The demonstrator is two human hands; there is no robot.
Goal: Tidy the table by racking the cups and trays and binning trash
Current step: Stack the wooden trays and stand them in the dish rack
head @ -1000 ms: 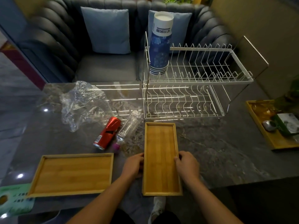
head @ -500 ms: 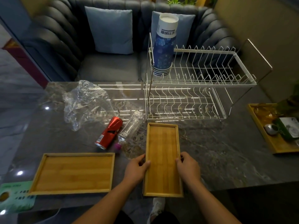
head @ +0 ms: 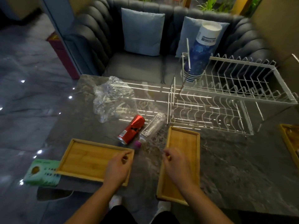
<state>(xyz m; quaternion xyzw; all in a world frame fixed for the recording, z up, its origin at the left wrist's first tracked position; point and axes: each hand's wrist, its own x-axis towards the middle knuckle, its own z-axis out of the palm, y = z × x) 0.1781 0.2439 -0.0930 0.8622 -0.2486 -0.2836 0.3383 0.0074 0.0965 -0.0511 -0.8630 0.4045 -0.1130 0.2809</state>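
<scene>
My right hand [head: 176, 165] hovers loosely curled, empty, over the narrow tray [head: 182, 152], whose long axis runs toward the rack [head: 210, 110] at 12 o'clock. My left hand [head: 119, 168], equally empty, hangs over the wide tray [head: 87, 159] at 9 o'clock.

A: Obstructions? 
B: The right hand [head: 177, 165] covers part of the narrow tray [head: 183, 152]; its fingers are blurred, grip undeterminable.
A: Edges? 
B: A third tray [head: 289, 143] at far right is cut off. The green packet [head: 42, 172] has unreadable print.
</scene>
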